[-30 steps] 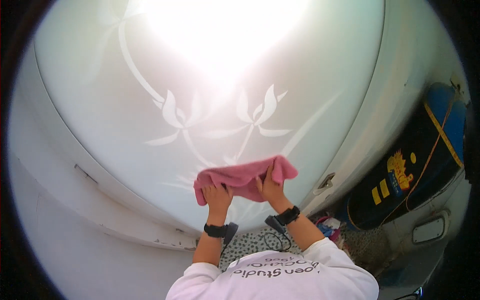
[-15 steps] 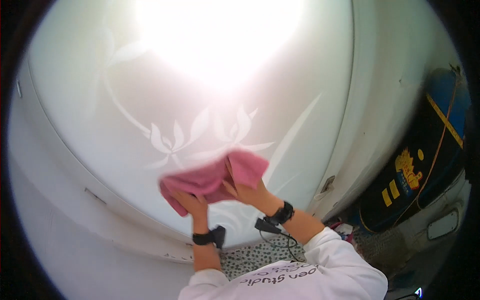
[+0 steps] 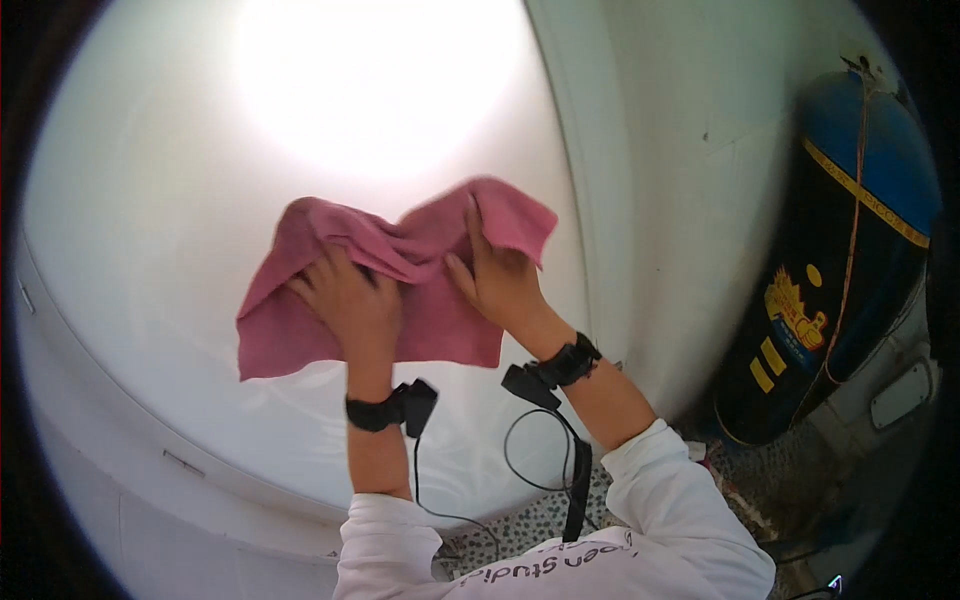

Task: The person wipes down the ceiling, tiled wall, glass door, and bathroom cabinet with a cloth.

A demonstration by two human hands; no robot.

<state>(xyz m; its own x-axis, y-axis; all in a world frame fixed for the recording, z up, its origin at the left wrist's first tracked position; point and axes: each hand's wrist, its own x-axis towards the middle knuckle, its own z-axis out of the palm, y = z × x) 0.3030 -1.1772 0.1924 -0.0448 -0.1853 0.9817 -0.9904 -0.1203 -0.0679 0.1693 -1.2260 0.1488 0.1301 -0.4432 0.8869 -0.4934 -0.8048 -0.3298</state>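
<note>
A pink cloth hangs spread between my two hands in front of a pale, glossy door panel. My left hand grips its left part, fingers bent into the folds. On the right, my right hand holds the cloth's upper edge, with the thumb and some fingers showing and others behind the fabric. The middle of the cloth is bunched into folds, while its lower edge hangs loose. Whether the cloth touches the panel I cannot tell.
A bright glare covers the upper panel. At the right stands a tall blue and black cylinder with a cord along it. Black wrist straps carry cables that loop below my arms. Speckled floor shows beneath.
Both hands have moved up with the cloth, which now hangs more widely spread. The view has shifted, and the panel's white flower pattern has become faint.
</note>
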